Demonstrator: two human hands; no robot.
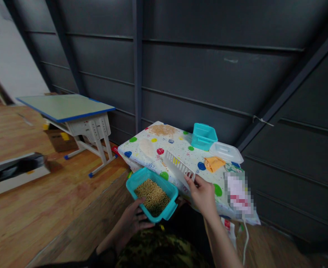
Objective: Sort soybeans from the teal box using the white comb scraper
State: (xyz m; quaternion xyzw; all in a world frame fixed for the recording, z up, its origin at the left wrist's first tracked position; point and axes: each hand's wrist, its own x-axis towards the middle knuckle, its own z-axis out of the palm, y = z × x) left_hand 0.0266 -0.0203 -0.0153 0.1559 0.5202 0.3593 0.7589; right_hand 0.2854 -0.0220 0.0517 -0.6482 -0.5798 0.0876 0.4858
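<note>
My left hand [133, 219] grips the near left side of a teal plastic container [168, 184], its thumb over the rim. Round yellowish beans [153, 196] lie inside. The container hangs at the table's front edge, tilted a little. Between the thumb and fingers of my right hand [201, 191] is one end of a white plastic piece with a row of slots [179, 168]. That piece extends leftward above the tabletop, close to the container's far right side. Its full shape is hard to make out.
On the dotted tablecloth [180, 143] lie brown grains [162, 129], a pale powdery pile [147, 148] and an orange cloth [214, 163]. A second teal container [203, 136] and clear lid [227, 152] stand behind. A desk [69, 106] is left; a dark wall [208, 67] rises behind.
</note>
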